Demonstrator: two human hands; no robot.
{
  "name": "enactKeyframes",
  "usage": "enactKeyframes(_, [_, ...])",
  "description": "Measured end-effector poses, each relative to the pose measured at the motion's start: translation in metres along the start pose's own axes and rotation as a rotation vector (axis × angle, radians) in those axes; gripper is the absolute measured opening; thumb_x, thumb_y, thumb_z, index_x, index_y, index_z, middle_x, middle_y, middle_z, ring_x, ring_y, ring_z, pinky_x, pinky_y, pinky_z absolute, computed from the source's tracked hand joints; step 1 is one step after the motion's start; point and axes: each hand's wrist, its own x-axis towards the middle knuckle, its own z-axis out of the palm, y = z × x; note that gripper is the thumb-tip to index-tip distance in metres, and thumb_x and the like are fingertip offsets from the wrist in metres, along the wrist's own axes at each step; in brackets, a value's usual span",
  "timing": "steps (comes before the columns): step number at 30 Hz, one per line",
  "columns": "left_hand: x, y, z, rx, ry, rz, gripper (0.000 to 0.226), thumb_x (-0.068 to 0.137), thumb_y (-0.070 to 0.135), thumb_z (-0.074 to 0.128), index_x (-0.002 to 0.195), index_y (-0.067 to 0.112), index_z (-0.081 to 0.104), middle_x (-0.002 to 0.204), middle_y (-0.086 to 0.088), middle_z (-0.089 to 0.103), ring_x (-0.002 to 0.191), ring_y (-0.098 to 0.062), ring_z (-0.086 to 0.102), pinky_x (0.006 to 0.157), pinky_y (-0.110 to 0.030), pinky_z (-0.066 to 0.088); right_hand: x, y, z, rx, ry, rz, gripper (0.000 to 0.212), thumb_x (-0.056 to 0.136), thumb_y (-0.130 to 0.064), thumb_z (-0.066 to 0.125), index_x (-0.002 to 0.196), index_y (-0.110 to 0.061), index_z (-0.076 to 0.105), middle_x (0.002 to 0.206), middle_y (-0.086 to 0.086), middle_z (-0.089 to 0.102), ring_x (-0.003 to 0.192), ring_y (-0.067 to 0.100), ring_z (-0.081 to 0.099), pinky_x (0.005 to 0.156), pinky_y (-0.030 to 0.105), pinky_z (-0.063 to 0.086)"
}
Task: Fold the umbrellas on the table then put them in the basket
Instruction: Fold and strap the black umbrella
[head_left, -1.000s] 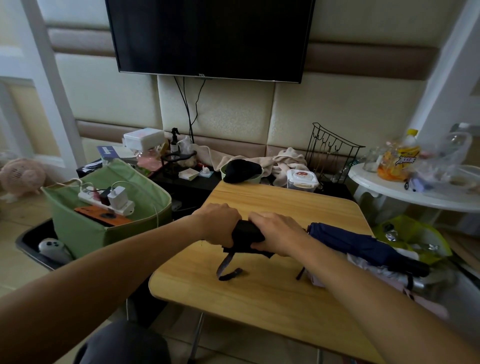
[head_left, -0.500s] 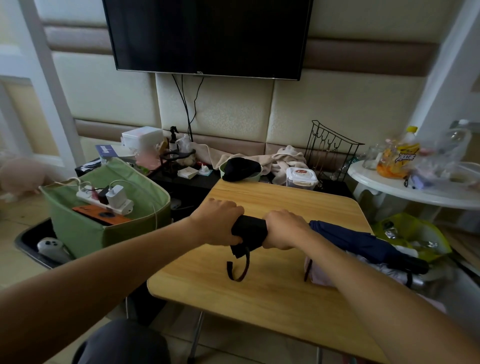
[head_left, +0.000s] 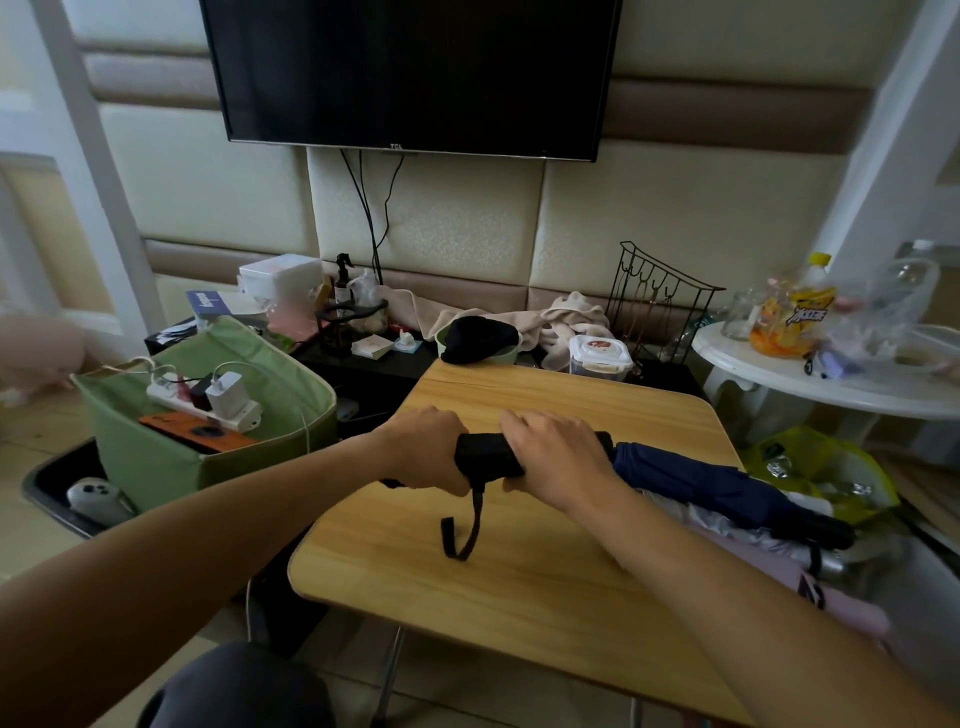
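Observation:
A folded black umbrella (head_left: 488, 456) lies crosswise just above the wooden table (head_left: 519, 587). My left hand (head_left: 426, 449) grips its left end and my right hand (head_left: 556, 457) wraps round its right part. Its black wrist strap (head_left: 462, 535) hangs down onto the tabletop. A dark blue umbrella (head_left: 727, 488) lies at the table's right edge, with a pale pink one (head_left: 810, 597) beneath it. The green fabric basket (head_left: 171, 462) stands on the floor to the left.
The basket holds a white power strip with chargers (head_left: 208, 397) and an orange item. A black cabinet with clutter (head_left: 363, 343) stands behind the table. A white round side table (head_left: 831, 384) with bottles is at the right. A yellow bag (head_left: 831, 467) lies below it.
My right hand has slid rightward along the black umbrella, showing more of its body. The strap has swung and now hangs in a loop.

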Motion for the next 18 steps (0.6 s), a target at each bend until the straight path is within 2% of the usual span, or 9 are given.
enactKeyframes(2, [-0.004, -0.003, -0.003, -0.278, -0.176, 0.014, 0.016, 0.083, 0.025, 0.079, 0.088, 0.015, 0.067, 0.064, -0.001, 0.065, 0.052, -0.017, 0.061, 0.058, -0.031, 0.054, -0.003, 0.004, 0.004, -0.067, 0.115, -0.023, 0.031, 0.083, -0.021, 0.081, 0.101, -0.018, 0.056, 0.085, -0.002, 0.066, 0.074, 0.019, 0.064, 0.06, 0.031, 0.042])
enactKeyframes(3, [-0.005, -0.006, -0.005, -0.365, -0.257, 0.017, 0.016, 0.084, 0.021, 0.078, 0.09, 0.011, 0.068, 0.061, 0.0, 0.063, 0.05, -0.018, 0.058, 0.058, -0.032, 0.052, -0.004, 0.004, 0.005, -0.063, 0.123, -0.019, 0.022, 0.086, -0.015, 0.075, 0.096, -0.017, 0.055, 0.079, -0.002, 0.063, 0.067, 0.02, 0.061, 0.057, 0.031, 0.039])
enactKeyframes(5, [-0.007, -0.01, -0.007, -0.421, -0.382, 0.026, 0.014, 0.085, 0.021, 0.077, 0.085, 0.011, 0.068, 0.058, 0.002, 0.061, 0.051, -0.019, 0.057, 0.062, -0.036, 0.051, -0.006, 0.001, 0.005, 0.0, 0.02, -0.005, 0.01, 0.093, -0.013, 0.062, 0.095, -0.018, 0.054, 0.08, 0.0, 0.061, 0.07, 0.023, 0.06, 0.061, 0.034, 0.043])
enactKeyframes(7, [-0.008, -0.011, -0.007, -0.415, -0.43, 0.044, 0.015, 0.083, 0.026, 0.079, 0.08, 0.016, 0.068, 0.064, 0.0, 0.064, 0.055, -0.023, 0.061, 0.069, -0.042, 0.054, -0.006, 0.0, 0.002, 0.062, -0.109, 0.016, 0.005, 0.094, -0.018, 0.059, 0.095, -0.021, 0.056, 0.084, 0.001, 0.061, 0.076, 0.025, 0.061, 0.07, 0.038, 0.051])
enactKeyframes(8, [-0.007, -0.011, -0.007, -0.397, -0.41, 0.054, 0.015, 0.083, 0.029, 0.079, 0.083, 0.018, 0.069, 0.068, -0.001, 0.068, 0.059, -0.025, 0.065, 0.072, -0.044, 0.057, -0.006, 0.001, 0.001, 0.081, -0.151, 0.034, 0.004, 0.093, -0.021, 0.059, 0.094, -0.023, 0.057, 0.085, 0.001, 0.061, 0.078, 0.025, 0.061, 0.073, 0.039, 0.053])
enactKeyframes(10, [-0.008, -0.008, -0.004, -0.253, -0.259, 0.101, 0.022, 0.082, 0.036, 0.079, 0.095, 0.025, 0.066, 0.08, 0.0, 0.073, 0.068, -0.021, 0.071, 0.07, -0.038, 0.061, -0.004, 0.004, -0.003, 0.117, -0.224, 0.066, 0.004, 0.089, -0.025, 0.061, 0.092, -0.026, 0.059, 0.087, -0.001, 0.061, 0.081, 0.024, 0.06, 0.074, 0.039, 0.052])
enactKeyframes(12, [-0.009, -0.001, 0.002, 0.047, -0.039, 0.144, 0.039, 0.08, 0.048, 0.079, 0.107, 0.028, 0.06, 0.091, 0.006, 0.07, 0.082, -0.015, 0.067, 0.067, -0.029, 0.051, -0.003, 0.008, -0.007, 0.172, -0.311, 0.096, 0.008, 0.086, -0.027, 0.065, 0.092, -0.027, 0.061, 0.086, -0.003, 0.061, 0.08, 0.021, 0.06, 0.067, 0.035, 0.048])
enactKeyframes(14, [-0.011, 0.006, 0.011, 0.252, 0.109, 0.137, 0.049, 0.08, 0.055, 0.076, 0.117, 0.028, 0.056, 0.099, 0.008, 0.066, 0.09, -0.015, 0.063, 0.071, -0.028, 0.045, -0.002, 0.011, -0.009, 0.225, -0.393, 0.114, 0.012, 0.082, -0.028, 0.069, 0.091, -0.027, 0.062, 0.085, -0.004, 0.063, 0.076, 0.018, 0.061, 0.06, 0.032, 0.044])
enactKeyframes(18, [-0.011, 0.007, 0.025, 0.18, 0.129, 0.126, 0.032, 0.083, 0.042, 0.068, 0.111, 0.028, 0.062, 0.089, 0.008, 0.064, 0.083, -0.016, 0.062, 0.075, -0.032, 0.055, -0.003, 0.013, -0.006, 0.244, -0.448, 0.088, 0.018, 0.079, -0.034, 0.073, 0.093, -0.028, 0.063, 0.085, -0.005, 0.064, 0.076, 0.015, 0.061, 0.057, 0.029, 0.041])
